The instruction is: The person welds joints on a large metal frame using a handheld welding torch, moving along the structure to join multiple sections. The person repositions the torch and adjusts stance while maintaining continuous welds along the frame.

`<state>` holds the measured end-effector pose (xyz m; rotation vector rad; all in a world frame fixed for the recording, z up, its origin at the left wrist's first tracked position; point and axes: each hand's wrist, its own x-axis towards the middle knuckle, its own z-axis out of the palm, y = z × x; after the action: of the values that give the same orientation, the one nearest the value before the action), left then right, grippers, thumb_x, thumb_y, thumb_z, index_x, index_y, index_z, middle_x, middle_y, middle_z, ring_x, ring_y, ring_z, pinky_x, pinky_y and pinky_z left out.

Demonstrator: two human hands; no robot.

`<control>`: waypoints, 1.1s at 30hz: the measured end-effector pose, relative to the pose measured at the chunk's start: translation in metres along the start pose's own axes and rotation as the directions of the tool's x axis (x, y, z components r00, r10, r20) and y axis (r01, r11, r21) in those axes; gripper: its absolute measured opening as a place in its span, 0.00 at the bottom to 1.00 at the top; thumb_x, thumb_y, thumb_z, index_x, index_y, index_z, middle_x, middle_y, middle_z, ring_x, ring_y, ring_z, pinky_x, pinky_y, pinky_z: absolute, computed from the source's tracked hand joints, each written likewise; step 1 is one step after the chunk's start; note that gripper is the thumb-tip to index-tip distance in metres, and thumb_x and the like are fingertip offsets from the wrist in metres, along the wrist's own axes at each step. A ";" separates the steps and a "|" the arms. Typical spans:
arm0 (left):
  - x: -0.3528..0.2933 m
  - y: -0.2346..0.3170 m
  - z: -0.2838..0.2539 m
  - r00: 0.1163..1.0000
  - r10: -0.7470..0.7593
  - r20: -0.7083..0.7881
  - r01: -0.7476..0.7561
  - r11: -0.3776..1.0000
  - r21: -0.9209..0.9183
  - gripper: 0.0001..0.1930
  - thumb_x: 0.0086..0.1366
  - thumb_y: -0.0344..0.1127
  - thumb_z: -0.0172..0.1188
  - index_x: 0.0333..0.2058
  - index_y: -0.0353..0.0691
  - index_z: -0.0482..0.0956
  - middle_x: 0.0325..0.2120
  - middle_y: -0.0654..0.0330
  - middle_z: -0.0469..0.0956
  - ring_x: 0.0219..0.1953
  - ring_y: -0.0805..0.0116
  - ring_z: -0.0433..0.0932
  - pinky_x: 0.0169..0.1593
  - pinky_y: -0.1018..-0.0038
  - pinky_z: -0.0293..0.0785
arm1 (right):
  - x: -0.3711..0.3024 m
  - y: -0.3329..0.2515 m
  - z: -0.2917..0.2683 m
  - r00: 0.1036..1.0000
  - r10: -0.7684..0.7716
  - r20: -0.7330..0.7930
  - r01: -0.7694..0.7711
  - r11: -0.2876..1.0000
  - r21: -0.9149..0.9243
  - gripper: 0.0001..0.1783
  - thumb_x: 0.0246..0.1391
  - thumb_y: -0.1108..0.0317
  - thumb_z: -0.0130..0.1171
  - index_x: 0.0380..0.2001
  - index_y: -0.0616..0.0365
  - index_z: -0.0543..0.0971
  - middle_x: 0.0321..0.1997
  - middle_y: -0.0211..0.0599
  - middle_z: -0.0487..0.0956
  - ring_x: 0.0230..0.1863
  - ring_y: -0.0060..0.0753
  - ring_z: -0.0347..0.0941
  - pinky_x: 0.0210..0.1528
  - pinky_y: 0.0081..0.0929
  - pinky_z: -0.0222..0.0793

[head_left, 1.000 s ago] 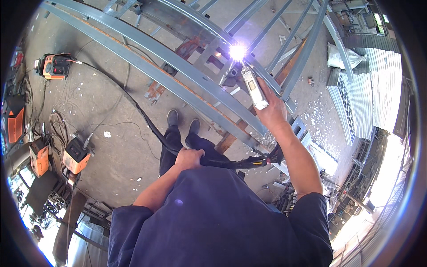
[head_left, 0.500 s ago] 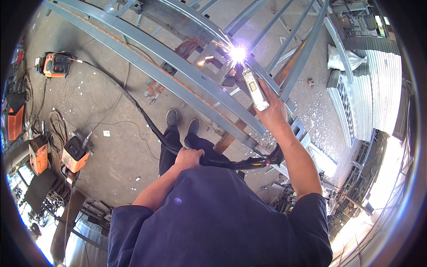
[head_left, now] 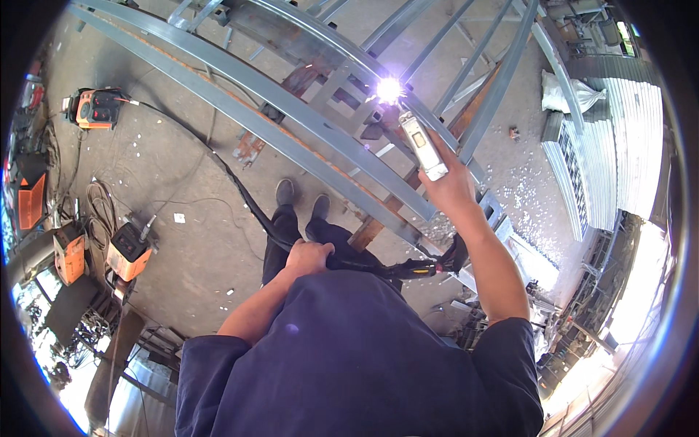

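Observation:
My right hand (head_left: 453,188) is closed around the silver-white body of a welding torch (head_left: 422,148), its tip pointing away from me. A bright violet-white arc (head_left: 389,90) glows at that tip, against a grey steel tube (head_left: 342,45) of a large frame. The glare hides the exact contact point. Close to my waist, my left hand (head_left: 309,258) is closed on a thick black cable (head_left: 237,182). The cable runs from the far left, across my lap, to a dark wrapped section (head_left: 419,269) beneath my right forearm.
Long parallel steel rails (head_left: 291,113) cross in front of my feet. Orange-and-black machines (head_left: 98,108) stand on the floor at left, with coiled cables (head_left: 98,211). Corrugated metal sheets (head_left: 633,146) and a white sack (head_left: 571,93) lie at right. White scraps (head_left: 520,178) litter the concrete.
The spray of sparks around the arc has shrunk to a compact glow. The torch tip stays at nearly the same place, and both hands keep their grips.

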<state>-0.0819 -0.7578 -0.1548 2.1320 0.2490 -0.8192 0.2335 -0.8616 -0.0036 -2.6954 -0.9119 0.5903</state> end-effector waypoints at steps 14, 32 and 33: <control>0.039 0.003 -0.029 0.991 0.106 0.083 -0.111 0.992 0.056 0.19 0.56 0.49 0.68 0.45 0.52 0.81 0.36 0.55 0.85 0.46 0.55 0.83 0.53 0.57 0.71 | 0.026 0.023 -0.040 0.934 -0.032 0.356 -0.183 0.814 0.552 0.34 0.63 0.45 0.67 0.64 0.56 0.76 0.49 0.36 0.85 0.44 0.29 0.81 0.51 0.30 0.77; 0.069 -0.032 -0.093 0.940 0.192 0.283 -0.198 0.980 -0.007 0.17 0.56 0.47 0.65 0.43 0.50 0.83 0.34 0.57 0.85 0.43 0.55 0.83 0.51 0.57 0.71 | 0.119 0.006 -0.012 0.799 -0.214 0.562 -0.392 0.523 0.756 0.35 0.64 0.51 0.66 0.64 0.63 0.72 0.37 0.39 0.83 0.30 0.26 0.79 0.30 0.27 0.79; 0.070 -0.033 -0.094 0.942 0.189 0.278 -0.195 0.981 -0.004 0.17 0.56 0.46 0.65 0.43 0.50 0.84 0.34 0.57 0.85 0.43 0.55 0.83 0.51 0.57 0.71 | 0.120 0.007 -0.010 0.792 -0.226 0.567 -0.392 0.525 0.756 0.35 0.64 0.51 0.66 0.65 0.63 0.72 0.37 0.39 0.83 0.29 0.26 0.79 0.29 0.27 0.79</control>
<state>0.0019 -0.6729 -0.1773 1.9956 -0.1151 -0.9948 0.3288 -0.7936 -0.0326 -1.6039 -0.3644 1.5316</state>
